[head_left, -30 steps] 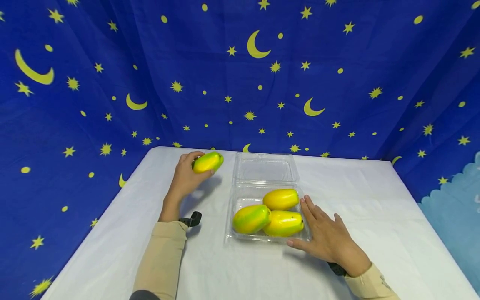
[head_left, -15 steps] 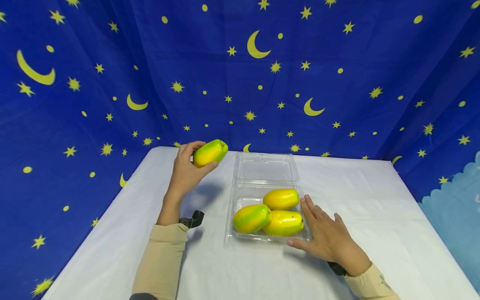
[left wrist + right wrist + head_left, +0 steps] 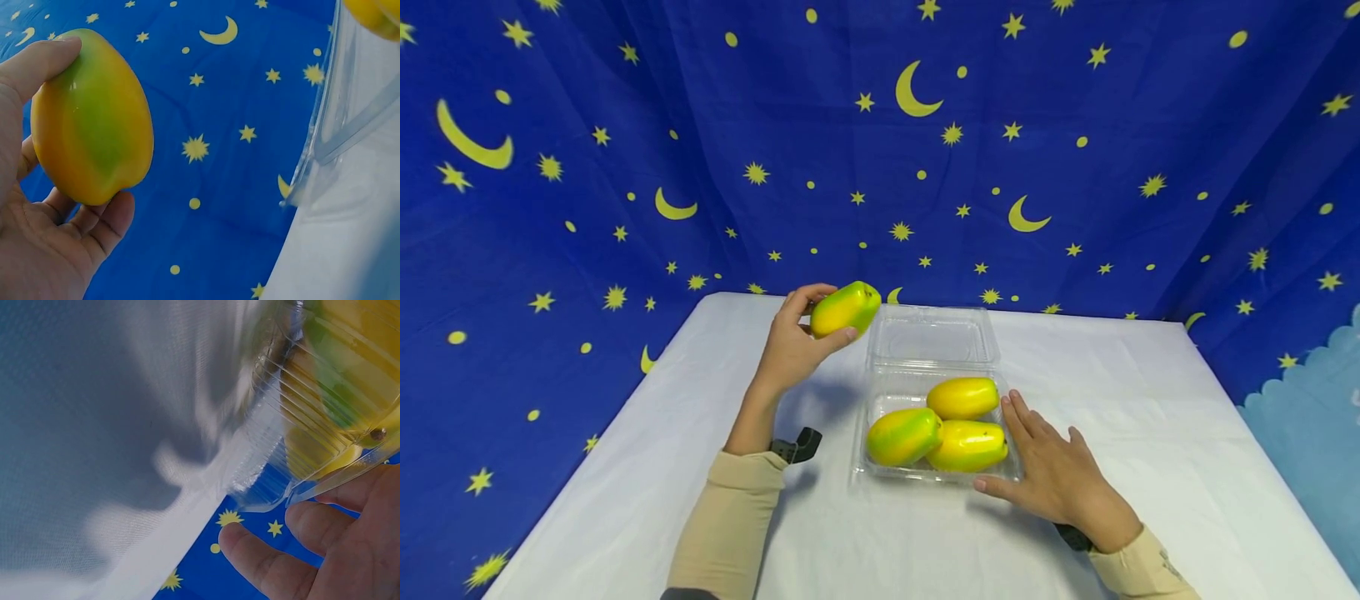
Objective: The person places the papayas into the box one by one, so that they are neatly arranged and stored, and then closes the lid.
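Note:
My left hand grips a yellow-green papaya between thumb and fingers, up above the table left of the clear box's lid. In the left wrist view the papaya shows a green patch, with the thumb on one end and fingers below. Three more papayas lie in the base of the clear plastic clamshell box: one at the back, one at front left, one at front right. My right hand rests with extended fingers against the box's right side.
The box's hinged lid lies folded back towards the far edge of the table, which has a white cloth. Behind hangs a blue curtain with yellow moons and stars. A light blue scalloped cloth hangs at the right.
My left hand has lifted the papaya and carried it rightwards, closer to the box's lid. The right hand, the box and the papayas inside have stayed put.

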`<state>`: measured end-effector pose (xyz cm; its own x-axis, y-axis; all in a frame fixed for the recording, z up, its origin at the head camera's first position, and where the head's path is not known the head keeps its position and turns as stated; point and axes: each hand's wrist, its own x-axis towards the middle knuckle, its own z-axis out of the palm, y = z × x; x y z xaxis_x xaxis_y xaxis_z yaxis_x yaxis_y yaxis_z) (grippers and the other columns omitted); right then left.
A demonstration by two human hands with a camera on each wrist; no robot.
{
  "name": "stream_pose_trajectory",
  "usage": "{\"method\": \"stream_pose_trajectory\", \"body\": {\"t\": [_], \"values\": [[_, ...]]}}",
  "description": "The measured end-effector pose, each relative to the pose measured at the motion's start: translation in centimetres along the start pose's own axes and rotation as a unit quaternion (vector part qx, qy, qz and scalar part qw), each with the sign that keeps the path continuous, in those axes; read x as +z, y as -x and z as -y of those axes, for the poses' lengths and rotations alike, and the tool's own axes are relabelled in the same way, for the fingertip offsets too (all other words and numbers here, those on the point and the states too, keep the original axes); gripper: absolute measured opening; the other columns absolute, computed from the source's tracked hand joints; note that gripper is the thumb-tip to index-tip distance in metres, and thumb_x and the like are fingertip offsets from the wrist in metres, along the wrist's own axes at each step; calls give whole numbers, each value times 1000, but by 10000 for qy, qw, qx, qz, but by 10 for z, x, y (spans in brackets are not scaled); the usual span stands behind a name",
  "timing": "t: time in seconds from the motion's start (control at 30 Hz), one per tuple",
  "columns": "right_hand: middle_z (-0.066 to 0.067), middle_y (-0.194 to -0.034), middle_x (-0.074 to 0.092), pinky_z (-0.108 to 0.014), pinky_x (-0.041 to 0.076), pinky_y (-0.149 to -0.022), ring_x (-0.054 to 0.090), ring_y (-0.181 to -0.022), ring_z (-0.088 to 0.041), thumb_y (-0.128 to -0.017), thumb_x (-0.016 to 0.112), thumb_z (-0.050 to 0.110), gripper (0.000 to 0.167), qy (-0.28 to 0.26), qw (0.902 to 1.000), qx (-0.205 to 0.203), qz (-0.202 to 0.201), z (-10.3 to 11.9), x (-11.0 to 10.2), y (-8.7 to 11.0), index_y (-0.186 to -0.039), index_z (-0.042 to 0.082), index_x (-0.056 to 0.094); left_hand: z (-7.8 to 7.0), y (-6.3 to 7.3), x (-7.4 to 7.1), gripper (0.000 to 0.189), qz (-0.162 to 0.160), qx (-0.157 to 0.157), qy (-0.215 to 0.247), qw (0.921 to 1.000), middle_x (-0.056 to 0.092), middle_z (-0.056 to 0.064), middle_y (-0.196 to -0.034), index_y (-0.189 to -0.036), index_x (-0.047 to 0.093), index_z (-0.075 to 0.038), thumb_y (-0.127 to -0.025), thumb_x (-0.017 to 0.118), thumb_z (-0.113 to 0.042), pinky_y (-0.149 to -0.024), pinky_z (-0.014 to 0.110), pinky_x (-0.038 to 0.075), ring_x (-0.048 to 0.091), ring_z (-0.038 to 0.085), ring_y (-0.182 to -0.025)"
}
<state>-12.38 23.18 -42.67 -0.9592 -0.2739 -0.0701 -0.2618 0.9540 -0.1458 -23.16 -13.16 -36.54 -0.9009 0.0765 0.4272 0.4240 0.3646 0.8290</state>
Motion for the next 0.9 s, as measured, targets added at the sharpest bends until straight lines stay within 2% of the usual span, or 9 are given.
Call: {"method": "stream_pose_trajectory", "body": {"t": [0.17,0.3,0.37,0.57,0.7,0.9], "values": [[-11,-169,15,-83,26,-101,39,-144,-42,-75,48,91,123,-20,10000,0,23,1,0,0,-161,10,17,-5,1,8,63,200,-113,16,9997,55,12,-124,-135,58,-13,-78,86,-15,-81,36,46,52,26,-108],[-10,-169,14,-83,26,-101,39,-144,-42,-75,48,91,122,-22,10000,2,32,1,0,0,-161,10,17,-23,7,13,59,455,-137,121,9988,53,14,-121,-132,58,-11,-79,84,-14,-83,37,48,53,27,-104],[-10,-169,14,-82,26,-101,39,-144,-42,-75,49,91,122,-19,10000,21,48,1,0,0,-161,10,16,-27,8,17,58,598,-174,156,9979,53,13,-121,-132,58,-12,-80,84,-15,-85,38,50,53,27,-104],[-10,-169,14,-82,26,-101,39,-144,-41,-75,50,90,122,4,10000,33,53,0,-1,0,-161,10,16,-4,5,35,61,1010,-274,12,9945,52,3,-125,-131,58,-26,-78,86,-33,-89,42,53,55,24,-106],[-10,-169,14,-82,25,-102,39,-145,-41,-75,51,90,123,18,10000,42,61,-1,-2,-1,-161,10,16,-1,7,43,58,1387,-284,-365,9893,52,0,-123,-127,57,-32,-77,85,-41,-90,41,53,56,22,-106],[-9,-169,13,-83,24,-103,38,-145,-41,-74,51,90,123,-16,9999,78,113,-1,-1,-1,-162,11,15,3,11,54,56,1901,-316,-771,9782,52,0,-122,-125,58,-34,-77,84,-41,-89,40,52,57,20,-104]]}}
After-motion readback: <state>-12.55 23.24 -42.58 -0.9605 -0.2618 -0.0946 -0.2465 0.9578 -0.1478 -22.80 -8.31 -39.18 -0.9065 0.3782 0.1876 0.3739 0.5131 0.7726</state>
